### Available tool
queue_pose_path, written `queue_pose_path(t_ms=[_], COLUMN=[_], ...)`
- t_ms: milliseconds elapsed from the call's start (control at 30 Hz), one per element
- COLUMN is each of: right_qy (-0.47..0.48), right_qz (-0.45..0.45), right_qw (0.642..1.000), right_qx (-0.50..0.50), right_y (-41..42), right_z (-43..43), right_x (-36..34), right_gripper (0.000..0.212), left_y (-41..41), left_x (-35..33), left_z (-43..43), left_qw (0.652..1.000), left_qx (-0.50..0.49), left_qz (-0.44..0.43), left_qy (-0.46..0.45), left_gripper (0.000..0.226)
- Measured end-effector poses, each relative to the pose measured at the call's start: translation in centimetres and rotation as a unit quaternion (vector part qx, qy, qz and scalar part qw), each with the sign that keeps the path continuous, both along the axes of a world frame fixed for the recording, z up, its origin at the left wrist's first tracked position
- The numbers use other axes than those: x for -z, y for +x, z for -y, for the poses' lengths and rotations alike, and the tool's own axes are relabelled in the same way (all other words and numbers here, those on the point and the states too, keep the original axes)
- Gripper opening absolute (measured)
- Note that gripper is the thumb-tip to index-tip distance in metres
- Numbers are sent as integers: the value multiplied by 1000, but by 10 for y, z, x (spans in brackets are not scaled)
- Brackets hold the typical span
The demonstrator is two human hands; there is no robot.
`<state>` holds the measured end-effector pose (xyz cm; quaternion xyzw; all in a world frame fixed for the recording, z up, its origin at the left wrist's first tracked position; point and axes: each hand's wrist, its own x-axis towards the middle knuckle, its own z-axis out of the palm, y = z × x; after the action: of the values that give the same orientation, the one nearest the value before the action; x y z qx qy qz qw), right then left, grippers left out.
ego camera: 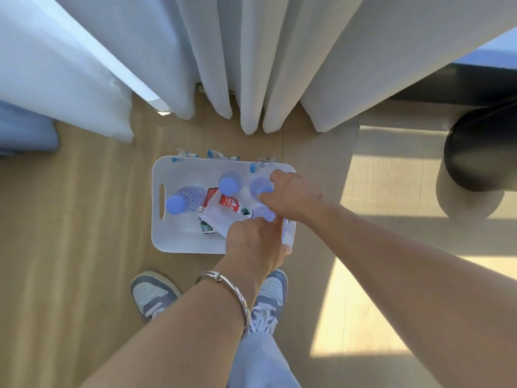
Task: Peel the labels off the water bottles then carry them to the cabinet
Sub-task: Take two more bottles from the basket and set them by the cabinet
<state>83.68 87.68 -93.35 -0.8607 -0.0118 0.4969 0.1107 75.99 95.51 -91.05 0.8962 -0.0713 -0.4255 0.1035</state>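
Inside the basket [167, 242], gripping a bottle cap [264, 189] with curled right hand [293, 196], likely steadying it. Reaching alongside with left hand [253, 242]; cannot tell what, if anything, held.

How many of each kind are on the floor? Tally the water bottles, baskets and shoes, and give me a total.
Water bottles: 4 (one mostly covered)
Basket: 1
Shoes: 2
Total: 7
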Motion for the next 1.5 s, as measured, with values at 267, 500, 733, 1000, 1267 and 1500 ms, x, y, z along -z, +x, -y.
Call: queue_pose_path(t_ms=[267,500,733,1000,1267,1500], right_qy=[-46,-44,-31,-17,5,17], right_qz=[70,79,66,84,136,229], right_qw=[995,995,996,996,980,954], right_qx=[-48,-47,-44,-24,-148,-195], right_y=[-14,-24,-6,17,67,113], right_z=[-14,-8,-13,-10,-13,-28], right_x=[35,2,-90,-277,-484,-677], right_gripper=[53,26,46,27,17,18], left_y=[-15,-29,0,51,120,161], left_x=[32,16,-93,-264,-469,-663], left_z=[6,-17,-58,-105,-129,-139], left_qw=[1000,999,993,979,947,906], left_qx=[0,4,81,157,171,193], left_qz=[15,36,77,127,268,373], left_qy=[-14,-8,-27,-22,41,56], left_gripper=[19,25,20,25,29,39])
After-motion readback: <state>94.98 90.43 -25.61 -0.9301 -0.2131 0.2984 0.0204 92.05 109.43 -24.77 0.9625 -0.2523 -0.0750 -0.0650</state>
